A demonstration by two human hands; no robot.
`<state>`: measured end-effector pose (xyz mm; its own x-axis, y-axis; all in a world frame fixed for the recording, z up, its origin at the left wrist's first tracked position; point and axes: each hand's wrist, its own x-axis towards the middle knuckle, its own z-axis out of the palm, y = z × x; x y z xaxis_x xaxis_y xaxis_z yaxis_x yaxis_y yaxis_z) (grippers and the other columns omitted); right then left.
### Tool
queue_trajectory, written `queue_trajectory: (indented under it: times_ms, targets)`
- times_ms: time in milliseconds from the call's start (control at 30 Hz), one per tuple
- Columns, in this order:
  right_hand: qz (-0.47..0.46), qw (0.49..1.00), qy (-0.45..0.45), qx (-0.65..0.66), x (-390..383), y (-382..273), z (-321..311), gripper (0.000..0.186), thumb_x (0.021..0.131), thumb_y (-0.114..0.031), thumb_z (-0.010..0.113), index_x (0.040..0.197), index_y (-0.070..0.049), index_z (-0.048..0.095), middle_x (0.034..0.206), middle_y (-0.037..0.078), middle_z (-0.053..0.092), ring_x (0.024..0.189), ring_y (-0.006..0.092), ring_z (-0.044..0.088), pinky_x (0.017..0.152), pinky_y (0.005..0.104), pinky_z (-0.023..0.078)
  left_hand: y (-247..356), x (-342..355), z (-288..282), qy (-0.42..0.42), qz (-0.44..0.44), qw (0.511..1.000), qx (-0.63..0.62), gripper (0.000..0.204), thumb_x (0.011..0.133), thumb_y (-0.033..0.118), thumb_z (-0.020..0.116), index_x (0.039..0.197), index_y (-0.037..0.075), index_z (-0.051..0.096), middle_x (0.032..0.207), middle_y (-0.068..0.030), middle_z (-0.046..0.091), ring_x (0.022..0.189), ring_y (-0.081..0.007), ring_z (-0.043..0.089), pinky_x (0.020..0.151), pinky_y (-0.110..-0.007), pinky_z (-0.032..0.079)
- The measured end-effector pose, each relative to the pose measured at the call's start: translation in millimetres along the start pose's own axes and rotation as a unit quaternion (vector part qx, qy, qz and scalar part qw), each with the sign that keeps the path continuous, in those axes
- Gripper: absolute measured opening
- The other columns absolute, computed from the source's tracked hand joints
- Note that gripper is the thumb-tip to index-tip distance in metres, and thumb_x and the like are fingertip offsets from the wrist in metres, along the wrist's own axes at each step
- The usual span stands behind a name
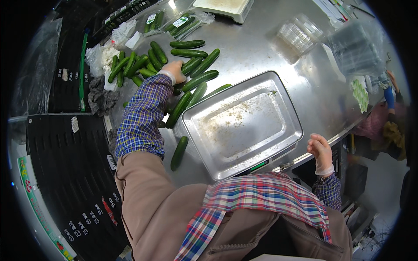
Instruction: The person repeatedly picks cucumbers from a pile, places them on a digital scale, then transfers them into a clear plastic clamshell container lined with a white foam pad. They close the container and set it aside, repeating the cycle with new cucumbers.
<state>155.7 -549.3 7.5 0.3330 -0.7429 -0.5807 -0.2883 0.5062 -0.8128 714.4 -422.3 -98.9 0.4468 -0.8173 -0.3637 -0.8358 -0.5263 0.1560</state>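
My left hand (175,72), in a clear glove, reaches into the green cucumbers at the back left of the steel table. Its fingers are curled against a cucumber (190,66), and the fingertips are partly hidden. More cucumbers (201,80) lie loose around it, some beside a shallow metal tray (244,126). A single cucumber (179,153) lies apart, nearer to me. My right hand (320,152), also gloved, hovers off the table's front edge to the right of the tray. Its fingers are loosely bent and apart, with nothing in them.
Bagged cucumbers (183,22) and a scale (226,8) stand at the back. Clear plastic containers (300,35) and a stack of film (355,48) are on the right. Black crates (65,182) stand along the left. Another person's arm (389,98) shows at far right.
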Motion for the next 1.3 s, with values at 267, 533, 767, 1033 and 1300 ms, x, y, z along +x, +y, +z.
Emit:
queue_trajectory:
  times_ms: [267,533,767,1033,1300]
  targets:
    - [-0.001,0.999,-0.023,-0.025,7,10,11,0.02,0.09,-0.012,0.053,0.107,-0.002,0.057,0.083,0.003,0.059,0.071,0.0112,0.055,0.071,0.0228,0.047,21,-10,-3,-0.026,-0.098,0.992,-0.071,0.068,0.068,0.036,0.07,0.125,0.005,0.049,0.115,-0.0214,0.06,0.107,-0.0326,0.058,0.095,-0.037,0.044]
    - [-0.022,0.998,-0.03,-0.049,15,10,8,0.019,0.091,-0.011,0.053,0.108,-0.002,0.058,0.083,0.003,0.059,0.072,0.0109,0.056,0.072,0.0238,0.048,94,-96,-41,0.204,0.012,0.945,-0.257,0.055,0.069,0.022,0.066,0.117,-0.001,0.052,0.109,-0.0222,0.061,0.099,-0.036,0.059,0.088,-0.038,0.047]
    - [-0.054,0.995,-0.031,-0.077,24,13,18,0.02,0.092,-0.011,0.052,0.11,-0.002,0.057,0.084,0.002,0.059,0.074,0.0105,0.056,0.072,0.0232,0.048,180,-176,-10,0.088,0.178,0.978,-0.062,0.062,0.069,0.036,0.071,0.12,0.006,0.052,0.104,-0.013,0.057,0.093,-0.0299,0.054,0.08,-0.04,0.044]
    - [-0.065,0.996,-0.017,-0.067,13,15,3,0.021,0.092,-0.009,0.051,0.11,-0.001,0.058,0.086,0.004,0.059,0.074,0.0107,0.056,0.072,0.023,0.048,168,-184,14,0.166,0.182,0.959,-0.142,0.081,0.07,0.048,0.073,0.129,0.0,0.044,0.119,-0.0175,0.051,0.109,-0.032,0.046,0.095,-0.042,0.036]
    - [-0.053,0.996,0.009,-0.065,8,22,-12,0.021,0.092,-0.01,0.053,0.11,-0.001,0.058,0.088,0.004,0.059,0.074,0.0109,0.056,0.074,0.0237,0.049,27,-161,16,0.427,-0.091,0.868,-0.235,0.019,0.087,0.021,0.058,0.095,0.005,0.065,0.091,-0.0148,0.066,0.084,-0.031,0.063,0.075,-0.038,0.05]
